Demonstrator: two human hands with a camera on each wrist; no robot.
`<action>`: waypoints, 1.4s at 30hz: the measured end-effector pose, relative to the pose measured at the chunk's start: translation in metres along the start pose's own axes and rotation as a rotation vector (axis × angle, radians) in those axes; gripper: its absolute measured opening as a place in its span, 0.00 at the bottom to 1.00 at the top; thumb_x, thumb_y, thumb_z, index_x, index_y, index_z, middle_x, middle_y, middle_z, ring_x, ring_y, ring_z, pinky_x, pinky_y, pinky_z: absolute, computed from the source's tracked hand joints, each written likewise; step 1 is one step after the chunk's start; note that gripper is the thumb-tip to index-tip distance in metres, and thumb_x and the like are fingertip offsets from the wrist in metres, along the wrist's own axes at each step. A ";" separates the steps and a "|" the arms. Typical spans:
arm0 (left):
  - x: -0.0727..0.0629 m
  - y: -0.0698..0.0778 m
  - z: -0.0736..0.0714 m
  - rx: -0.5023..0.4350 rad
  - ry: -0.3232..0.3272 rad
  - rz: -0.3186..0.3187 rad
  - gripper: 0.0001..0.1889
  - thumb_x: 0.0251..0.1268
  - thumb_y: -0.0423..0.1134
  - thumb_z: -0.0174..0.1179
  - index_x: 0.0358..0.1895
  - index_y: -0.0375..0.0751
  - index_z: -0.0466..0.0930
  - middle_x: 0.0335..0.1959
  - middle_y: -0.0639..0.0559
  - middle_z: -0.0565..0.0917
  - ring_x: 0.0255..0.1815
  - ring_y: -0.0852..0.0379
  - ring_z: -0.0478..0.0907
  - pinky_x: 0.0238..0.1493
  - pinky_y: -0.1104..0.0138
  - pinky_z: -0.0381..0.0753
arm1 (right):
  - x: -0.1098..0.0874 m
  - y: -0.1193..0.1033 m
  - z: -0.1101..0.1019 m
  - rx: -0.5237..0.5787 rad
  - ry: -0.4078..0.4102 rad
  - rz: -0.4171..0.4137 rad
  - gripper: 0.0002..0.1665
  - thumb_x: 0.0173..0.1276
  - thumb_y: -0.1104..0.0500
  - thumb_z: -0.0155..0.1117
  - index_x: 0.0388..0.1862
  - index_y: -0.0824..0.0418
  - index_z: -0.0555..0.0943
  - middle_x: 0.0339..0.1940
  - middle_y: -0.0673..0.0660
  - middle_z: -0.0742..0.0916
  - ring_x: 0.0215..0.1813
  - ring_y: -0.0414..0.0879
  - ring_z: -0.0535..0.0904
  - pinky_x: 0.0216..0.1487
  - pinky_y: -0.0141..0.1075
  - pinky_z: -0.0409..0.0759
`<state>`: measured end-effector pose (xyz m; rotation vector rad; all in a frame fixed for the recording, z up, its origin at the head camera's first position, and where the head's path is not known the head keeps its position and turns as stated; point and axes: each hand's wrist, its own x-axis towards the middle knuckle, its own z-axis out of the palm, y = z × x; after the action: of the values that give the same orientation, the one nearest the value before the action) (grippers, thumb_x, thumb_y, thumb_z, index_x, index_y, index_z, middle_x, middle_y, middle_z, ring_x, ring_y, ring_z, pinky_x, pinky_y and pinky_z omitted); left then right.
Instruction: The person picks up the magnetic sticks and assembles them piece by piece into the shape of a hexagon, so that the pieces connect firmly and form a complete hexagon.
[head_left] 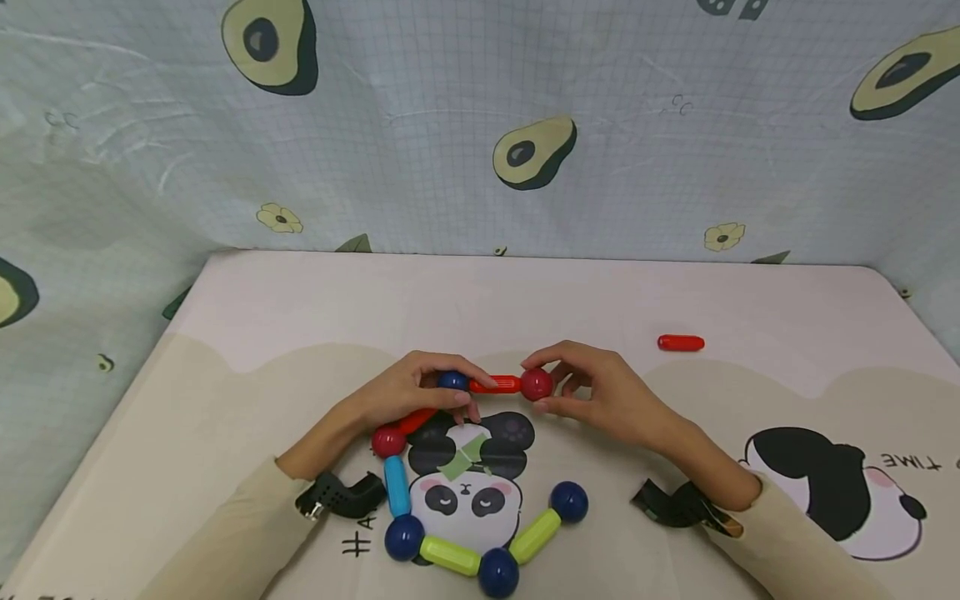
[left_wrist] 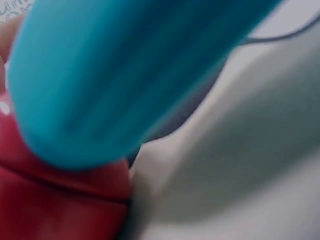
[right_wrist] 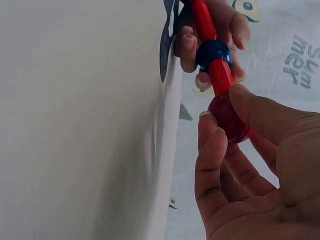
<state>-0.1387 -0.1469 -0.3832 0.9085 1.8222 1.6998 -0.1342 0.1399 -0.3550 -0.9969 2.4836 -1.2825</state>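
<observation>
My right hand (head_left: 603, 392) pinches a red ball (head_left: 537, 385) between thumb and fingers. A short red rod (head_left: 506, 384) joins that ball to a blue ball (head_left: 453, 381), which my left hand (head_left: 420, 387) grips, its index finger along the rod. In the right wrist view, the left fingers surround this blue ball (right_wrist: 214, 54). From there another red rod (head_left: 417, 420) leads to a second red ball (head_left: 388, 442), then a light blue rod (head_left: 397, 486). The chain curves on through blue balls (head_left: 404, 537) and green rods (head_left: 450, 556), ending at a blue ball (head_left: 569, 502).
One loose red rod (head_left: 681, 342) lies beyond the right hand. The cloth-covered table (head_left: 300, 308) has a printed panda (head_left: 468, 508) inside the chain's curve and a printed dog (head_left: 832, 492) at right. Behind hangs an avocado-print curtain (head_left: 420, 183). Dark straps circle both wrists.
</observation>
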 end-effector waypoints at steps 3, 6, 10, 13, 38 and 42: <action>0.002 0.001 0.000 0.023 -0.026 0.013 0.16 0.69 0.32 0.54 0.57 0.31 0.76 0.38 0.37 0.83 0.34 0.43 0.80 0.41 0.59 0.81 | 0.000 0.000 0.000 0.004 0.001 -0.005 0.28 0.55 0.63 0.75 0.56 0.53 0.78 0.48 0.46 0.82 0.43 0.39 0.80 0.43 0.36 0.80; 0.002 0.006 0.001 0.111 -0.034 -0.008 0.17 0.68 0.34 0.56 0.59 0.37 0.76 0.46 0.42 0.82 0.39 0.46 0.80 0.45 0.57 0.79 | 0.000 0.001 0.001 0.010 0.007 -0.010 0.28 0.55 0.63 0.75 0.56 0.53 0.78 0.48 0.46 0.82 0.43 0.40 0.79 0.43 0.36 0.80; 0.002 0.019 0.003 0.321 0.010 -0.080 0.23 0.67 0.39 0.59 0.64 0.46 0.72 0.56 0.52 0.77 0.52 0.53 0.75 0.54 0.56 0.74 | 0.001 0.001 0.002 0.019 0.014 -0.013 0.29 0.55 0.63 0.75 0.56 0.53 0.78 0.48 0.46 0.82 0.43 0.40 0.79 0.43 0.36 0.80; 0.005 0.025 0.006 0.421 0.061 -0.121 0.23 0.67 0.41 0.59 0.64 0.47 0.72 0.55 0.53 0.78 0.55 0.54 0.73 0.57 0.56 0.72 | 0.001 0.000 0.002 0.018 0.018 -0.015 0.29 0.55 0.63 0.75 0.56 0.52 0.78 0.47 0.46 0.83 0.43 0.40 0.79 0.43 0.36 0.80; 0.011 0.004 0.012 0.324 0.222 -0.096 0.15 0.63 0.40 0.64 0.53 0.51 0.83 0.45 0.58 0.82 0.45 0.54 0.75 0.47 0.58 0.75 | -0.049 0.046 -0.074 -0.393 0.343 0.125 0.24 0.56 0.66 0.73 0.53 0.60 0.80 0.44 0.59 0.83 0.45 0.53 0.72 0.41 0.43 0.71; 0.011 0.004 0.011 0.325 0.221 -0.097 0.15 0.63 0.41 0.64 0.54 0.51 0.82 0.43 0.57 0.83 0.42 0.54 0.75 0.45 0.60 0.75 | -0.052 0.056 -0.083 -0.409 0.323 0.165 0.25 0.54 0.68 0.73 0.53 0.61 0.81 0.47 0.61 0.83 0.47 0.55 0.72 0.42 0.48 0.70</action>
<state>-0.1369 -0.1315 -0.3794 0.7638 2.2990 1.5200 -0.1579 0.2499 -0.3545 -0.6744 3.0875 -0.9694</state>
